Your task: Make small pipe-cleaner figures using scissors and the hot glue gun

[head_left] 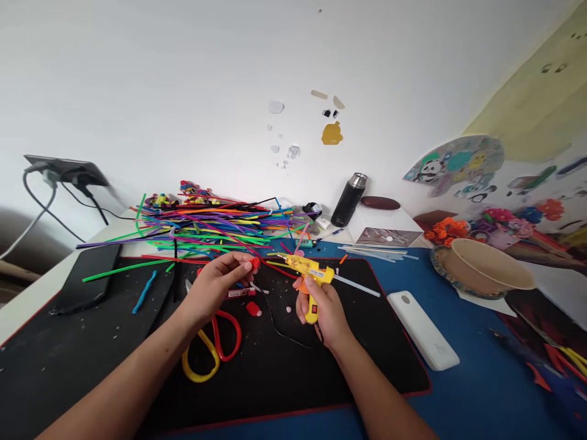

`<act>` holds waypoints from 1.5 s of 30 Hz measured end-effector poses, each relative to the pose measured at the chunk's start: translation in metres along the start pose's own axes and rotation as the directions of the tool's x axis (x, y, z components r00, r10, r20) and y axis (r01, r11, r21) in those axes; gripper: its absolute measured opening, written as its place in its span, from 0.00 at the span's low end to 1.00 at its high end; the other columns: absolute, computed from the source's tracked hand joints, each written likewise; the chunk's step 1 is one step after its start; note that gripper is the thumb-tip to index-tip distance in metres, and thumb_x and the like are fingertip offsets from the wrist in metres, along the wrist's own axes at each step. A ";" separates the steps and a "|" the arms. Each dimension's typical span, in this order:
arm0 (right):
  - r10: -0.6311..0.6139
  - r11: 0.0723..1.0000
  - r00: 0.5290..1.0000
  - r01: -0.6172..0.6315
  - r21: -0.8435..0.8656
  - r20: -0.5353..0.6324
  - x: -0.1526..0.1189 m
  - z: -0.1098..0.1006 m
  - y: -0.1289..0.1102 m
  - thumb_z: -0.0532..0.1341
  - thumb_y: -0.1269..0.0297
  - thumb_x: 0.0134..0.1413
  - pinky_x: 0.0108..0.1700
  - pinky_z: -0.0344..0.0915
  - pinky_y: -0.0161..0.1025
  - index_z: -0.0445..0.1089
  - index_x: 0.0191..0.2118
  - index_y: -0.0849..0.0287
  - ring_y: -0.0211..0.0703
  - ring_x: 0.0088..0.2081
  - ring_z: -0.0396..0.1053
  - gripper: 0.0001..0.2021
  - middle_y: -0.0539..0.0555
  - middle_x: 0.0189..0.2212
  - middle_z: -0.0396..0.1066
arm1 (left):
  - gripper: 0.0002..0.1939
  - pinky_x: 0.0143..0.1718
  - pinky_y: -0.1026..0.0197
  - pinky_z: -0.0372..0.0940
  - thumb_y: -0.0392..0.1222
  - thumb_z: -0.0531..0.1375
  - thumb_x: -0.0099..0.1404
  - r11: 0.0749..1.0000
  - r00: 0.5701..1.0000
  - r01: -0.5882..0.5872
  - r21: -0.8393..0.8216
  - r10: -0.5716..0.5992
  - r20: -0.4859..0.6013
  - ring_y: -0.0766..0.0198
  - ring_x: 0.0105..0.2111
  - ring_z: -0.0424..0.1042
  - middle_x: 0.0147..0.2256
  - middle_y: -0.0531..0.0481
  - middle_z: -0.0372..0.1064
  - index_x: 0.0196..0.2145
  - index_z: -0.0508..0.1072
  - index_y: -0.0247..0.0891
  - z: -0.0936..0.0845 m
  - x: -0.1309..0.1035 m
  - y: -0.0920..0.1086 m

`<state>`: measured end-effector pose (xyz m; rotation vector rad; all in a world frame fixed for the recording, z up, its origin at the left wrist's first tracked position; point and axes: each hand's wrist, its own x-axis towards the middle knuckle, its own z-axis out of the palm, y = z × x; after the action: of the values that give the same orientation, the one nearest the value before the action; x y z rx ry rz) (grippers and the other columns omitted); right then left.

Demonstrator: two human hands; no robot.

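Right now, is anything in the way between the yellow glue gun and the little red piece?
Nothing visible blocks the gap between the glue gun, held in the right hand, and the red piece in the left hand. Thin yellow strands show near the gap, but they seem to lie behind it.

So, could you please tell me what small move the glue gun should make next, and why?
Probably ease the yellow glue gun a little toward the small red piece: the right hand grips the gun with its nozzle pointing toward the left hand, which pinches that piece, and a gap shows between nozzle and piece.
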<state>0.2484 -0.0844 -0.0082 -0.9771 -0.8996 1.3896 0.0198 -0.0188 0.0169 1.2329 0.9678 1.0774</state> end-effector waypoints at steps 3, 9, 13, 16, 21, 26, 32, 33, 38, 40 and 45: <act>0.005 0.999 1.000 -0.004 -0.032 0.030 -0.008 -0.001 0.002 0.64 0.38 0.61 0.21 0.56 0.33 0.75 0.36 0.63 0.34 0.14 0.61 0.27 0.43 0.12 0.61 | 0.20 0.35 0.60 0.70 0.57 0.74 0.58 1.000 1.000 0.008 0.008 -0.008 0.007 0.61 0.31 0.73 0.31 0.50 0.75 0.37 0.80 0.39 0.001 -0.001 -0.003; 0.062 0.987 0.994 -0.048 -0.155 0.091 -0.016 0.004 0.004 0.61 0.33 0.62 0.23 0.55 0.33 0.74 0.32 0.62 0.34 0.14 0.60 0.31 0.45 0.11 0.61 | 0.19 0.36 0.59 0.72 0.56 0.74 0.58 0.999 0.999 0.024 0.045 -0.025 0.028 0.61 0.31 0.73 0.31 0.50 0.75 0.39 0.82 0.39 0.004 -0.005 -0.007; 0.043 0.983 0.997 -0.032 -0.180 0.057 -0.018 0.004 0.004 0.60 0.33 0.62 0.23 0.56 0.32 0.72 0.29 0.61 0.33 0.14 0.60 0.31 0.45 0.10 0.62 | 0.18 0.35 0.60 0.71 0.55 0.73 0.59 0.998 0.998 0.038 0.044 -0.040 0.043 0.63 0.30 0.72 0.30 0.51 0.74 0.39 0.82 0.39 0.005 -0.006 -0.008; 0.055 0.984 0.997 -0.047 -0.174 0.044 -0.019 0.005 0.005 0.61 0.30 0.59 0.22 0.56 0.32 0.70 0.27 0.60 0.34 0.14 0.60 0.32 0.45 0.10 0.60 | 0.18 0.34 0.62 0.70 0.55 0.74 0.58 0.999 0.999 0.035 0.029 -0.036 0.039 0.64 0.29 0.72 0.29 0.51 0.74 0.38 0.82 0.40 0.005 -0.006 -0.008; 0.078 0.976 0.996 -0.068 -0.209 0.038 -0.022 0.008 0.006 0.61 0.29 0.58 0.22 0.56 0.32 0.68 0.26 0.59 0.34 0.14 0.61 0.33 0.44 0.11 0.60 | 0.18 0.35 0.61 0.71 0.56 0.74 0.59 0.999 0.999 0.040 0.011 -0.040 0.029 0.63 0.30 0.72 0.30 0.51 0.74 0.39 0.82 0.40 0.004 -0.006 -0.009; 0.075 0.974 0.997 -0.066 -0.218 0.032 -0.022 0.010 0.003 0.60 0.27 0.55 0.22 0.57 0.34 0.67 0.25 0.58 0.34 0.14 0.60 0.34 0.44 0.10 0.59 | 0.19 0.36 0.60 0.71 0.56 0.74 0.58 0.998 1.000 0.011 0.054 -0.012 0.016 0.62 0.32 0.73 0.31 0.50 0.75 0.38 0.83 0.40 0.003 -0.005 -0.008; 0.084 0.972 0.996 -0.077 -0.222 0.024 -0.022 0.010 0.003 0.60 0.26 0.54 0.22 0.56 0.34 0.66 0.25 0.57 0.34 0.13 0.61 0.34 0.44 0.10 0.59 | 0.20 0.37 0.60 0.72 0.57 0.74 0.57 0.997 1.000 0.023 0.073 -0.023 0.003 0.61 0.33 0.73 0.32 0.49 0.76 0.39 0.83 0.40 0.004 -0.007 -0.006; 0.087 0.971 0.996 -0.080 -0.224 0.022 -0.022 0.010 0.003 0.60 0.26 0.54 0.22 0.56 0.33 0.66 0.25 0.57 0.34 0.13 0.61 0.34 0.44 0.10 0.59 | 0.20 0.37 0.60 0.72 0.57 0.75 0.57 0.997 1.000 0.025 0.073 -0.026 0.005 0.61 0.32 0.73 0.32 0.50 0.76 0.39 0.83 0.40 0.005 -0.008 -0.005; 0.086 0.971 0.996 -0.078 -0.227 0.024 -0.023 0.011 0.003 0.60 0.25 0.54 0.22 0.56 0.33 0.66 0.24 0.57 0.34 0.13 0.60 0.34 0.44 0.10 0.59 | 0.19 0.35 0.62 0.70 0.57 0.74 0.57 0.997 1.000 0.017 0.074 -0.018 0.013 0.63 0.31 0.73 0.30 0.51 0.76 0.38 0.84 0.40 0.008 -0.009 -0.003; 0.090 0.970 0.996 -0.082 -0.227 0.023 -0.023 0.012 0.002 0.60 0.25 0.53 0.21 0.56 0.33 0.65 0.24 0.57 0.34 0.13 0.60 0.34 0.44 0.10 0.59 | 0.19 0.35 0.63 0.70 0.57 0.74 0.57 0.997 1.000 0.012 0.073 -0.013 0.013 0.63 0.30 0.72 0.30 0.51 0.76 0.38 0.84 0.40 0.009 -0.009 -0.003; 0.103 0.971 0.995 -0.098 -0.218 0.010 -0.024 0.012 0.002 0.61 0.25 0.52 0.21 0.55 0.33 0.65 0.23 0.57 0.34 0.13 0.60 0.35 0.44 0.10 0.59 | 0.19 0.36 0.61 0.71 0.57 0.74 0.56 0.997 1.000 0.007 0.075 -0.008 0.013 0.62 0.32 0.73 0.31 0.50 0.76 0.37 0.84 0.40 0.009 -0.009 -0.002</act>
<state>0.2367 -0.1078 -0.0045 -1.1895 -1.0470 1.4094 0.0269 -0.0300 0.0163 1.2952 1.0101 1.0341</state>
